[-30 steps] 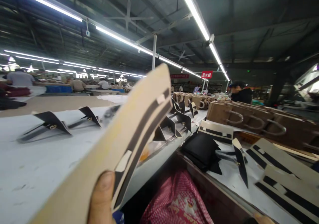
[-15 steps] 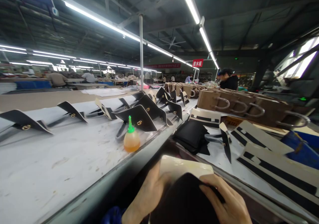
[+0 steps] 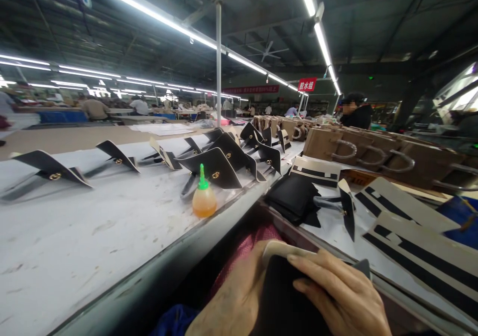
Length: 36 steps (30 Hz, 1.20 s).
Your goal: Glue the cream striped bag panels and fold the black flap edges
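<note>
Low in front of me, over my lap, is a black leather-like piece [image 3: 286, 298] with a cream layer [image 3: 280, 249] showing along its top edge. My left hand [image 3: 235, 291] grips it at the left side, its fingers mostly hidden behind the piece. On the right, my right hand [image 3: 341, 283] is closed over the upper edge, fingers against the black face. Beyond them, on the left table, stands a squeeze bottle [image 3: 204, 201] with a green nozzle and amber liquid. Nearest behind it is a black flap [image 3: 215, 171] with a gold clasp.
The white-covered left table [image 3: 112, 256] bears several more clasped flaps. Its edge [image 3: 157, 266] runs along my left side. To the right lie stacked black pieces [image 3: 293, 196], cream panels with black strips [image 3: 425, 261] and a row of brown bags [image 3: 358, 152]. A person [image 3: 360, 114] is behind the bags.
The cream layer, wide open to view before, is now mostly covered by the black piece and my right hand. My right fingers have moved onto the upper edge. The view has shifted slightly.
</note>
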### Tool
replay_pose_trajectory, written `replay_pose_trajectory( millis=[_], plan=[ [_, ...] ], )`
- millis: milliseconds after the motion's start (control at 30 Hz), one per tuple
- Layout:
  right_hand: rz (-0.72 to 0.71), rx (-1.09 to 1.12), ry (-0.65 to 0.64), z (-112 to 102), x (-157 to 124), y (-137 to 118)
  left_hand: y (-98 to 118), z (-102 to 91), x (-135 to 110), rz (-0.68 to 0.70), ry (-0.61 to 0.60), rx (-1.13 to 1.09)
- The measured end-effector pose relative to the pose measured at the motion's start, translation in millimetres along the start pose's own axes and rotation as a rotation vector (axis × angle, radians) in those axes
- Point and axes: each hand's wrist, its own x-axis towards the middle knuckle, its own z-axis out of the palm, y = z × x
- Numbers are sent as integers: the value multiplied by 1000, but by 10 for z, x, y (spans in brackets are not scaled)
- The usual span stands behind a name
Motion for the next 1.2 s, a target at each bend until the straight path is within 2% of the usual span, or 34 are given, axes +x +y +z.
replay_pose_trajectory(
  millis=[100, 400, 533, 667, 900, 1067, 1200],
  plan=[
    [-5, -32, -20, 32, -3, -5, 40, 16, -16, -6, -41, -16],
    [-2, -57, -9, 42, -100, -21, 30, 22, -98, 27, -54, -27],
    [43, -108, 6, 54, -120, -32, 41, 11, -123, -21, -20, 40],
    [69, -138, 4, 47, -129, -26, 29, 18, -131, 90, -47, 149],
    [52, -129, -11, 28, -125, -19, 63, 13, -109, 185, -53, 201],
    [21, -156, -79, -9, -166, -10, 130, -17, -84, 102, -99, 41],
    [13, -156, -104, -37, -167, -25, 96, -60, -96, 12, -152, -22]
  ],
)
